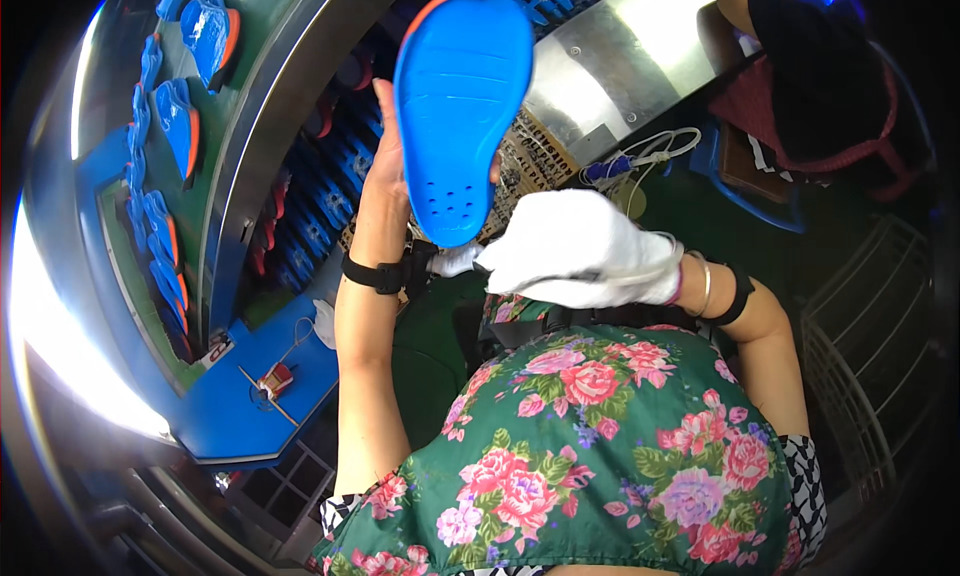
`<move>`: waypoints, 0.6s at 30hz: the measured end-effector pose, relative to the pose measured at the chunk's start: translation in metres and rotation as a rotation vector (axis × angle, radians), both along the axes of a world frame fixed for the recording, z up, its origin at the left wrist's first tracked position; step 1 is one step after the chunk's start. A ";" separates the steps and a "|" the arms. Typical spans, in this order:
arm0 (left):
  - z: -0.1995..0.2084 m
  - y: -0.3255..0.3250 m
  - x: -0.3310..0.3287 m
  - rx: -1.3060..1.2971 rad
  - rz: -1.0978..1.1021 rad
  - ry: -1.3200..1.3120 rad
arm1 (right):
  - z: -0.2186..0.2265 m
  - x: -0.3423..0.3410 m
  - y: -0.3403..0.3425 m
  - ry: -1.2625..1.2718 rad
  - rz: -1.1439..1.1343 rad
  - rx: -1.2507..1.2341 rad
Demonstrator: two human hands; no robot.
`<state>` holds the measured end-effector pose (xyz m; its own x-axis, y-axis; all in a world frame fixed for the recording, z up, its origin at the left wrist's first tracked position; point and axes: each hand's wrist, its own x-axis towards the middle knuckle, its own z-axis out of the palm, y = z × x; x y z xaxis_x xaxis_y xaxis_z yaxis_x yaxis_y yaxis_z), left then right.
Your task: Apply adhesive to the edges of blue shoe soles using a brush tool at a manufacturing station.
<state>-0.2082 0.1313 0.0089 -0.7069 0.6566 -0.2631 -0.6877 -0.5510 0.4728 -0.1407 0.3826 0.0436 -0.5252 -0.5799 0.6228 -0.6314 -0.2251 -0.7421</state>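
Head view: your left hand [385,166] is raised, bare, fingers wrapped behind a blue insole [460,111] with an orange rim, holding it upright by its left edge, heel end down. Your right hand [580,251], in a white glove, sits just below the heel; whether it grips anything I cannot tell. More blue insoles [180,126] lie in a row on the conveyor [110,206] at left

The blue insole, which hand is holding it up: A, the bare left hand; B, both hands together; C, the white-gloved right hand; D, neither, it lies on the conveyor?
A: the bare left hand grips the blue insole by its edge, while the white-gloved right hand stays below it.
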 end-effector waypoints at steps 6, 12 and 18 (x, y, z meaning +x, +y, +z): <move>-0.009 -0.003 -0.009 -0.334 -0.073 0.040 | 0.007 -0.004 0.000 0.139 -0.099 0.197; -0.001 0.018 0.006 0.116 0.140 -0.239 | 0.023 -0.019 0.016 -0.629 -0.204 -0.090; -0.030 0.050 0.046 0.269 0.414 -0.115 | 0.033 -0.045 0.024 -0.316 -0.470 -0.029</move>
